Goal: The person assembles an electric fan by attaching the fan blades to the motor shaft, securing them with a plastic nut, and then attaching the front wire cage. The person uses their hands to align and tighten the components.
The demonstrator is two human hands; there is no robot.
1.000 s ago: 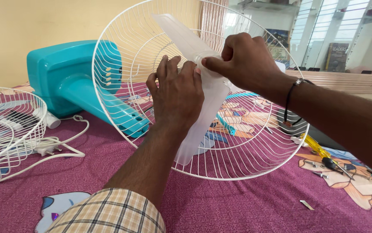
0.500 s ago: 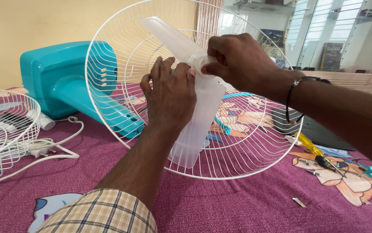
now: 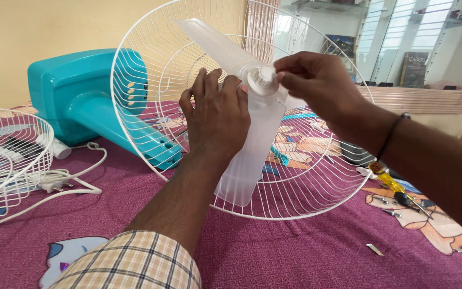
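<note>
**Right hand shifting off the fan hub**

Since a moment ago, the right hand (image 3: 316,80) is sliding from over the round hub (image 3: 262,75) to its right edge, uncovering the ribbed plastic cap; its fingertips are pinching the rim narrowly. The left hand (image 3: 217,115) is lying flat with fingers spread, pressing on the translucent, frosted fan blade (image 3: 247,155), not gripping it. That blade is sitting inside the domed white wire guard (image 3: 150,80), which is leaning tilted against the glossy teal fan body (image 3: 76,96). A second wire guard (image 3: 6,155) and a white power cord (image 3: 76,179) are lying to the left on the purple printed cloth (image 3: 295,251). A yellow-handled screwdriver (image 3: 391,184) is resting to the right.
</note>
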